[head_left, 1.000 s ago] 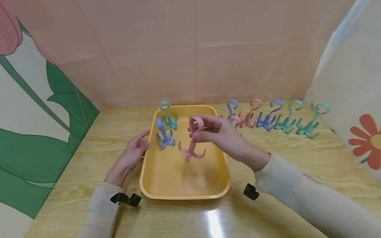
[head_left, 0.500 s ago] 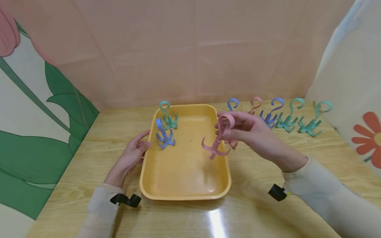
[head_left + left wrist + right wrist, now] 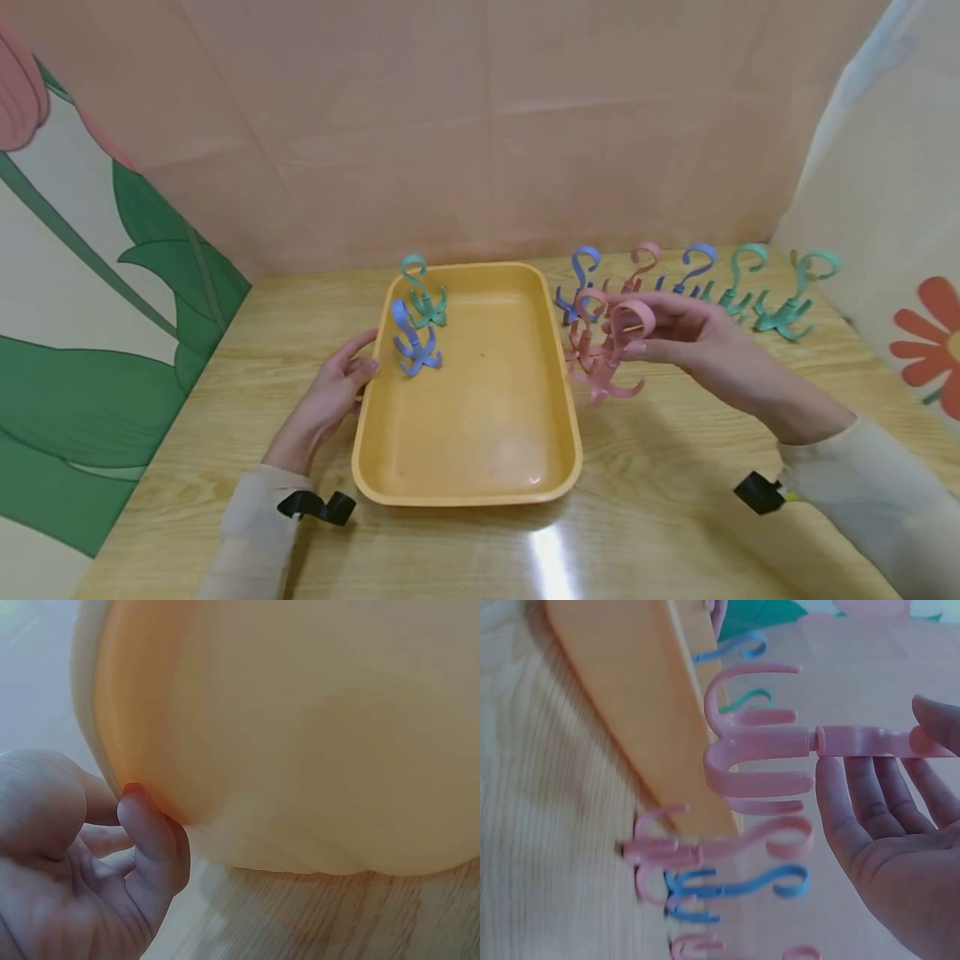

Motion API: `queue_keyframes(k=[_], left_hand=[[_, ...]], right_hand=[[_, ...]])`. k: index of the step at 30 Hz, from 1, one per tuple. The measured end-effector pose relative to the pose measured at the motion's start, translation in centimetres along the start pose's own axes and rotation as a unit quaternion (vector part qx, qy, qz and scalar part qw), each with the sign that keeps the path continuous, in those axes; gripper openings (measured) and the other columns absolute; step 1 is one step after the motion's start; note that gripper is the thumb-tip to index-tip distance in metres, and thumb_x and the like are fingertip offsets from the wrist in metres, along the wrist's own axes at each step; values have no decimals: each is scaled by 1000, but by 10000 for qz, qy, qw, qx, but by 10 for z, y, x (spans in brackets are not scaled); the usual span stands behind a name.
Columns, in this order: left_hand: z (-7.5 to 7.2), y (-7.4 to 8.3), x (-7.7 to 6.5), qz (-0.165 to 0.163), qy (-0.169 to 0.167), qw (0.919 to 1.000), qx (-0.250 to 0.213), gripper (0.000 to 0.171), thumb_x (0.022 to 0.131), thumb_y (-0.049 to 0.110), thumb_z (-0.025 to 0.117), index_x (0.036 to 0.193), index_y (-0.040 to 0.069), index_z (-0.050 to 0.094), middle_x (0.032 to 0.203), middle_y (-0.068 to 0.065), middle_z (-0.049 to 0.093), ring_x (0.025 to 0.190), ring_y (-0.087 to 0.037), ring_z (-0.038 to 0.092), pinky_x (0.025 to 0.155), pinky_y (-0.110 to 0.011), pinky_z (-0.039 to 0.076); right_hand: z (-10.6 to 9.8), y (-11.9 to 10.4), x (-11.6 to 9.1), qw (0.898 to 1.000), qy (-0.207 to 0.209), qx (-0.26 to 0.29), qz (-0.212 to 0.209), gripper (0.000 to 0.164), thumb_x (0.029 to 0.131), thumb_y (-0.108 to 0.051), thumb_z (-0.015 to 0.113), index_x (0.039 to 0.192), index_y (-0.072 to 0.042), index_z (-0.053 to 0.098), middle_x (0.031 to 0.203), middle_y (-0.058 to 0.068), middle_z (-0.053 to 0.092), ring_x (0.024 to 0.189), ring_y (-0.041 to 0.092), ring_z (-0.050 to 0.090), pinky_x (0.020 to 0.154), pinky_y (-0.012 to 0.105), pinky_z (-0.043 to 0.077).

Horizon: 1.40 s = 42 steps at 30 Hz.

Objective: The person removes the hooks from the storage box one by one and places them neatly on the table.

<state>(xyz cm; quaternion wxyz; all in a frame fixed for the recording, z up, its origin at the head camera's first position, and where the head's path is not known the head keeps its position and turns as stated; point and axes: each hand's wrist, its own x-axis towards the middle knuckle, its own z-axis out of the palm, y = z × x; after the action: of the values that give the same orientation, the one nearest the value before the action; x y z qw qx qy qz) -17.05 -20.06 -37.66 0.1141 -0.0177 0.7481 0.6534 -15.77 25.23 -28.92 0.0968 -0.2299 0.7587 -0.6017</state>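
Observation:
My right hand [image 3: 697, 346] pinches a pink four-pronged hanging hook [image 3: 769, 750] by its stem, curved end up and prongs down. It hangs over the table just right of the yellow tray [image 3: 468, 500]. Overlapping it in the head view is another pink hook [image 3: 584, 337], which stands upright beside the tray's right wall. My left hand [image 3: 333, 387] holds the tray's left rim, thumb at the edge and fingers against the outer wall. Inside the tray, toward the far left, stand a blue hook [image 3: 415, 350] and a green hook [image 3: 427, 308].
Behind the right hand, a row of similar hooks stands along the back of the table: a blue one [image 3: 577, 304], a pink one [image 3: 641, 262], another blue one [image 3: 697, 262] and two green ones, the outermost green hook [image 3: 786, 312] farthest right. A pink backdrop [image 3: 480, 133] rises behind.
My right hand has carried the pink hook rightward, from over the tray's middle to past its right rim. The left hand and tray have stayed in place.

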Motion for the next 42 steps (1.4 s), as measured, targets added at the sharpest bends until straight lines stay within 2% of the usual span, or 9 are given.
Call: queue_keyframes(k=[5,11,18,24,29,33,37,42], left_hand=[[0,-1,0,19,8,10000,19,55,108,9,45,160,16,27,119,-28,59,81,-24,69,56,-35,59],[0,-1,-1,24,1,10000,4,55,108,10,45,160,16,27,123,-31,57,84,-26,69,58,-37,60],[0,-1,-1,14,5,10000,-26,55,108,10,44,160,16,27,127,-32,56,88,-27,69,61,-37,60],[1,-1,-1,27,-14,10000,-71,56,108,9,44,160,15,27,127,-31,56,87,-25,69,60,-37,60],[2,0,-1,31,-9,10000,-88,55,108,9,44,160,15,27,126,-31,56,86,-25,69,60,-36,60],[2,0,-2,18,-1,10000,-75,55,108,9,44,160,16,27,127,-30,56,87,-23,68,62,-36,60],[2,0,-2,3,14,10000,-50,55,108,9,44,160,16,27,127,-30,56,87,-23,68,62,-37,60],[2,0,-2,-8,49,10000,15,55,108,10,44,160,16,27,127,-30,57,88,-25,69,64,-39,61]], right_hand=[[-15,9,-9,9995,190,-78,243,45,97,1,64,141,-2,54,121,11,69,109,17,67,90,26,54],[-33,24,-13,9995,203,173,162,46,96,7,61,140,3,51,118,12,70,108,17,67,90,25,54],[-49,36,-13,9983,428,-121,376,45,96,4,63,140,-3,54,117,11,71,105,15,68,88,25,54],[-60,48,-13,9970,444,-219,599,45,98,0,62,142,-4,51,124,11,68,110,15,66,90,24,53],[-66,57,-11,9952,471,-388,764,48,100,-7,63,145,-7,49,128,6,67,115,15,64,91,23,52],[-68,63,-7,9929,597,-475,907,47,100,-12,65,144,-9,51,129,8,66,115,14,63,91,22,52],[-69,70,-3,9917,715,-473,957,49,99,-13,67,145,-12,51,126,7,67,112,14,64,90,21,52],[-67,75,4,9915,778,-434,946,52,98,-12,67,146,-9,48,124,4,68,111,13,64,89,23,53]])
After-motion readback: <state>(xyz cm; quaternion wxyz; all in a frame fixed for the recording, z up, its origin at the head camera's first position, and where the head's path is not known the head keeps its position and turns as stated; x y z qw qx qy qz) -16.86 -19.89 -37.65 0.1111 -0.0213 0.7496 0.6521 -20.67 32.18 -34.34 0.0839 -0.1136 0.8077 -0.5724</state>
